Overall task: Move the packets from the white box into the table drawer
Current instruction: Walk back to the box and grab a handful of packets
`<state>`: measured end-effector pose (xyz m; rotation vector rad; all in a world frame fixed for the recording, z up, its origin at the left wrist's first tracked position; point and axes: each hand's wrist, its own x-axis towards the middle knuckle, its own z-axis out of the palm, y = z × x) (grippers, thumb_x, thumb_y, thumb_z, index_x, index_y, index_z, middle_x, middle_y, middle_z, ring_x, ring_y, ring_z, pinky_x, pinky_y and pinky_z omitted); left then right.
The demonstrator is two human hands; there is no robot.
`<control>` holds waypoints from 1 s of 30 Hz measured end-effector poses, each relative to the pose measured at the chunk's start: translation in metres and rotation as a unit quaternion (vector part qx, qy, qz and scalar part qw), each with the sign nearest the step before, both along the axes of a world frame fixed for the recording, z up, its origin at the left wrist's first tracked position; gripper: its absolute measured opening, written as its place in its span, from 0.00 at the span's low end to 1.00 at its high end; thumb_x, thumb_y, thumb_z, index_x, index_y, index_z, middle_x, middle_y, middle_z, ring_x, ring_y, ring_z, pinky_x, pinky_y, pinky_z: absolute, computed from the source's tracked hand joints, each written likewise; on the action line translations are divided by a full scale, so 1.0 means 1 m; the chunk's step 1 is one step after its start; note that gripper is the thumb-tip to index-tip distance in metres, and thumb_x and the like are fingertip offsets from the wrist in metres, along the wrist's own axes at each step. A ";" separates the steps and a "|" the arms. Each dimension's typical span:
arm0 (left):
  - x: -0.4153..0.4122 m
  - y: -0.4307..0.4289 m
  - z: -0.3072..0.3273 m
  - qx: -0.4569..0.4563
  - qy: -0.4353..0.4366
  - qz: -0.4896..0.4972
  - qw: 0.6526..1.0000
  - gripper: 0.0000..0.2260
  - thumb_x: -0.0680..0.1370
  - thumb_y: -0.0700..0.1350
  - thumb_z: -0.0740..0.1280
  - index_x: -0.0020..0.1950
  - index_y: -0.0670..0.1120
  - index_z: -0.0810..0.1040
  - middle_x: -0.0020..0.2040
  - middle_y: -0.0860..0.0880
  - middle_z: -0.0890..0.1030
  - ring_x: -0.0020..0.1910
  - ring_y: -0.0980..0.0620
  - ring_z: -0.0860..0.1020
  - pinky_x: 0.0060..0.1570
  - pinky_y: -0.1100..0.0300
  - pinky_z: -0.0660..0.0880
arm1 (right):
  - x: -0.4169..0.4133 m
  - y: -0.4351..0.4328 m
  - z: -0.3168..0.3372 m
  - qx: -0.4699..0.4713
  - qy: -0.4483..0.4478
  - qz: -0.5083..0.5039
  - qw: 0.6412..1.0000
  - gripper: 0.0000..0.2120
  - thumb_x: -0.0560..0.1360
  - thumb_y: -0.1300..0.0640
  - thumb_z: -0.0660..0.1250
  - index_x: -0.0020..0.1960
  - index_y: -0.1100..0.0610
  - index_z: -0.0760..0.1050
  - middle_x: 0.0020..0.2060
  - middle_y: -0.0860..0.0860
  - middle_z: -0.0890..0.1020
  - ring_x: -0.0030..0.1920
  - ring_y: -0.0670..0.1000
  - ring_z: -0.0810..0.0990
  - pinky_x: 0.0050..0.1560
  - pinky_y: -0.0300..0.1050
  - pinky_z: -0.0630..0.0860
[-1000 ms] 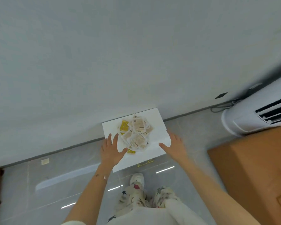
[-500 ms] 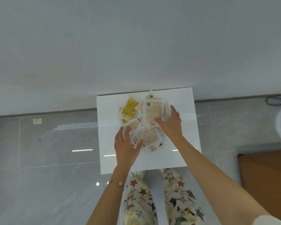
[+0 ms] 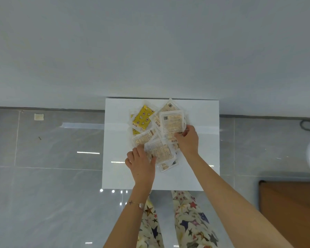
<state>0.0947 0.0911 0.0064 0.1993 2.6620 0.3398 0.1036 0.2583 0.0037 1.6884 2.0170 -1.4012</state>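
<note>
**On the white box, a loose heap is being gathered**

Against the wall, the white box (image 3: 115,144) is being viewed from above, with its flat top bearing the whole heap of packets (image 3: 150,138). No drawer is being shown. The left hand (image 3: 141,163) is being curled onto the near edge of the lower clear packet (image 3: 160,153). The right hand (image 3: 188,140) is being closed, apparently in a pinch, on the bottom edge of the upper clear packet (image 3: 172,122), though the thumbs are partly hidden. A yellow packet (image 3: 141,119) is being left at the heap's far left. The packets are being judged light, thin, floppy and slick, and so prone to sliding apart. Their sealed edges are being favoured as the hold, with several pinched together as a stack.
</note>
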 end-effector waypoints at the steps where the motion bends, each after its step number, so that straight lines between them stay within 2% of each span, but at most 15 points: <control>1: 0.000 0.001 -0.001 0.001 0.004 0.005 1.000 0.24 0.68 0.49 0.77 0.60 0.42 0.73 0.53 0.44 0.76 0.54 0.42 0.71 0.55 0.47 0.67 | 0.000 0.003 0.001 -0.018 0.012 -0.011 1.000 0.13 0.70 0.61 0.73 0.50 0.56 0.71 0.40 0.51 0.75 0.42 0.52 0.77 0.38 0.37 0.73; 3: 0.000 0.002 -0.002 0.006 0.001 0.021 1.000 0.24 0.68 0.49 0.77 0.59 0.42 0.74 0.54 0.43 0.76 0.55 0.41 0.71 0.56 0.47 0.68 | 0.001 0.007 -0.002 -0.027 0.019 -0.015 0.999 0.13 0.68 0.61 0.75 0.49 0.59 0.73 0.44 0.57 0.77 0.40 0.52 0.77 0.34 0.35 0.72; 5: 0.002 0.001 -0.004 0.017 0.001 0.041 0.999 0.25 0.68 0.48 0.77 0.60 0.42 0.73 0.58 0.42 0.74 0.58 0.40 0.71 0.57 0.47 0.69 | 0.001 0.010 -0.004 -0.043 0.034 -0.032 0.998 0.15 0.66 0.61 0.76 0.49 0.59 0.75 0.49 0.60 0.78 0.42 0.54 0.80 0.36 0.38 0.76; 8: 0.009 0.000 -0.007 0.066 -0.009 0.064 0.996 0.23 0.70 0.45 0.76 0.59 0.41 0.72 0.63 0.40 0.69 0.61 0.39 0.69 0.59 0.45 0.72 | 0.003 0.011 -0.003 -0.077 0.057 -0.063 0.993 0.15 0.68 0.63 0.75 0.52 0.58 0.73 0.50 0.56 0.79 0.46 0.53 0.80 0.41 0.40 0.77; 10: 0.013 0.000 -0.007 0.094 -0.030 0.085 0.991 0.22 0.70 0.44 0.75 0.58 0.41 0.70 0.68 0.40 0.65 0.64 0.39 0.66 0.61 0.46 0.71 | 0.006 0.011 0.003 -0.096 0.071 -0.095 0.988 0.16 0.70 0.64 0.73 0.55 0.58 0.72 0.50 0.53 0.80 0.48 0.52 0.80 0.43 0.40 0.77; 12: 0.011 0.000 -0.007 0.107 -0.043 0.118 0.986 0.22 0.70 0.43 0.75 0.59 0.42 0.70 0.71 0.41 0.62 0.66 0.40 0.63 0.62 0.46 0.69 | 0.013 0.010 0.007 -0.101 0.088 -0.131 0.982 0.16 0.71 0.64 0.71 0.56 0.59 0.71 0.49 0.51 0.79 0.47 0.49 0.80 0.41 0.37 0.75; 15: 0.007 0.002 -0.003 0.094 -0.029 0.133 0.986 0.22 0.69 0.43 0.76 0.59 0.42 0.71 0.66 0.42 0.68 0.63 0.41 0.67 0.59 0.46 0.70 | 0.025 0.012 0.011 -0.093 0.103 -0.174 0.975 0.15 0.73 0.63 0.70 0.57 0.59 0.70 0.49 0.51 0.79 0.44 0.44 0.79 0.38 0.33 0.72; 17: 0.003 0.002 0.000 0.093 -0.007 0.138 0.986 0.21 0.69 0.41 0.76 0.58 0.41 0.73 0.62 0.42 0.70 0.60 0.41 0.69 0.56 0.47 0.70 | 0.034 0.014 0.013 -0.093 0.119 -0.196 0.969 0.14 0.74 0.64 0.69 0.56 0.58 0.69 0.50 0.51 0.79 0.46 0.46 0.79 0.41 0.34 0.73; 21: -0.001 0.000 0.003 0.163 0.003 0.144 0.976 0.18 0.70 0.36 0.74 0.56 0.41 0.72 0.56 0.44 0.73 0.54 0.45 0.74 0.53 0.56 0.69 | 0.049 0.018 0.016 -0.123 0.149 -0.242 0.951 0.15 0.74 0.66 0.68 0.56 0.55 0.68 0.50 0.51 0.80 0.52 0.53 0.80 0.51 0.46 0.79; 23: -0.002 0.001 0.007 0.205 -0.020 0.164 0.965 0.17 0.73 0.34 0.71 0.58 0.41 0.70 0.58 0.44 0.71 0.52 0.50 0.73 0.53 0.58 0.71 | 0.055 0.020 0.018 -0.141 0.159 -0.258 0.943 0.17 0.74 0.68 0.68 0.57 0.54 0.68 0.51 0.50 0.80 0.53 0.54 0.81 0.54 0.51 0.80; 25: -0.004 0.002 0.010 0.240 -0.054 0.195 0.950 0.20 0.74 0.33 0.69 0.62 0.41 0.66 0.62 0.44 0.68 0.55 0.55 0.69 0.56 0.61 0.71 | 0.061 0.021 0.019 -0.159 0.165 -0.270 0.935 0.18 0.74 0.69 0.67 0.59 0.54 0.68 0.53 0.51 0.80 0.54 0.54 0.81 0.53 0.52 0.80; 28: -0.009 0.002 0.010 0.289 -0.099 0.263 0.915 0.27 0.73 0.31 0.68 0.67 0.46 0.61 0.65 0.46 0.69 0.61 0.51 0.72 0.56 0.55 0.77 | 0.067 0.020 0.020 -0.181 0.169 -0.276 0.929 0.17 0.75 0.69 0.66 0.60 0.55 0.69 0.56 0.54 0.79 0.55 0.55 0.81 0.50 0.50 0.81; 30: -0.012 0.001 0.009 0.304 -0.109 0.300 0.898 0.31 0.73 0.32 0.68 0.71 0.50 0.59 0.64 0.47 0.72 0.60 0.48 0.75 0.53 0.53 0.79 | 0.070 0.018 0.020 -0.193 0.164 -0.279 0.926 0.16 0.75 0.69 0.65 0.60 0.56 0.69 0.56 0.55 0.79 0.55 0.56 0.81 0.48 0.49 0.80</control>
